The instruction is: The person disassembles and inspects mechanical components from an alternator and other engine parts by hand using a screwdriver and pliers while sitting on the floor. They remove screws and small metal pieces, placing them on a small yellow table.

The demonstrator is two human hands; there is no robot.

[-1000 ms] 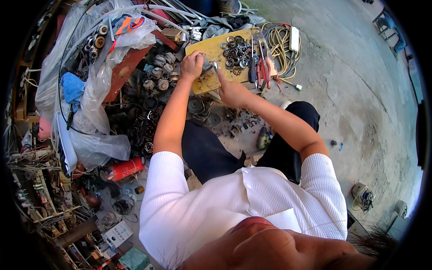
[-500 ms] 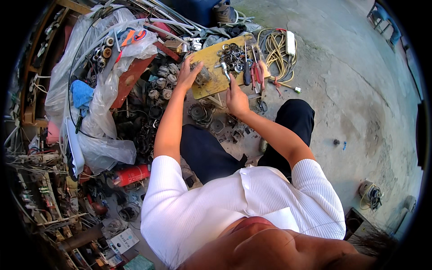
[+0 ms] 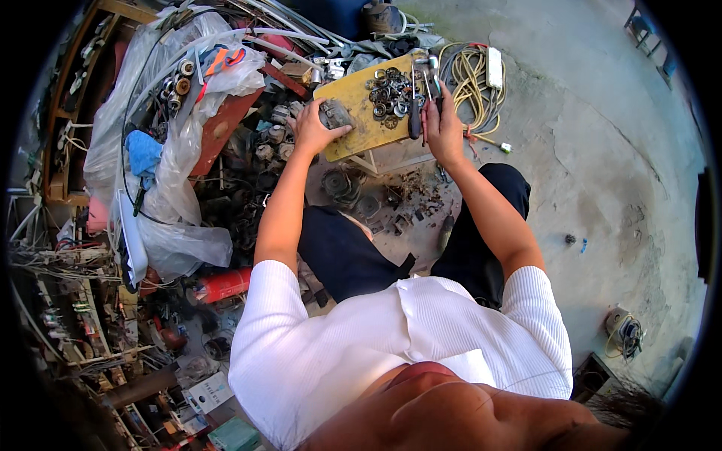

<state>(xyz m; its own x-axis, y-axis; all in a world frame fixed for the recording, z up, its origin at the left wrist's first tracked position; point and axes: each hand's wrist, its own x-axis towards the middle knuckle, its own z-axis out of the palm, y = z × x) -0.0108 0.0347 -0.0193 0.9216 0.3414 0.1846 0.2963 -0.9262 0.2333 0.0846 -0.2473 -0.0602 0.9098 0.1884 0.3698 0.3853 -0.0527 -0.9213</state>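
Observation:
My left hand (image 3: 310, 131) is curled against the left side of a dirty, round grey metal motor part (image 3: 335, 114), the thumb along its near edge. The part rests on a small yellow table (image 3: 361, 139). At the table's right edge my right hand (image 3: 445, 129) is closed around the handle of a small hammer (image 3: 433, 63), its shiny head pointing away from me. Beside that hand lies a dark-handled screwdriver (image 3: 414, 120). Red-handled pliers are partly hidden by my fingers. A pile of small metal rings and parts (image 3: 389, 94) covers the table's middle.
Right of the table lies a coiled yellow cable (image 3: 472, 75) with a white power strip (image 3: 494, 68). Grimy metal scraps (image 3: 412, 199) litter the floor between my legs. Plastic sheeting (image 3: 180, 244) and heaped parts crowd the left, near a red cylinder (image 3: 226, 286).
My right hand has moved right and away with the hammer, from beside the motor part to the tools at the table's right edge. My left hand stays at the motor part.

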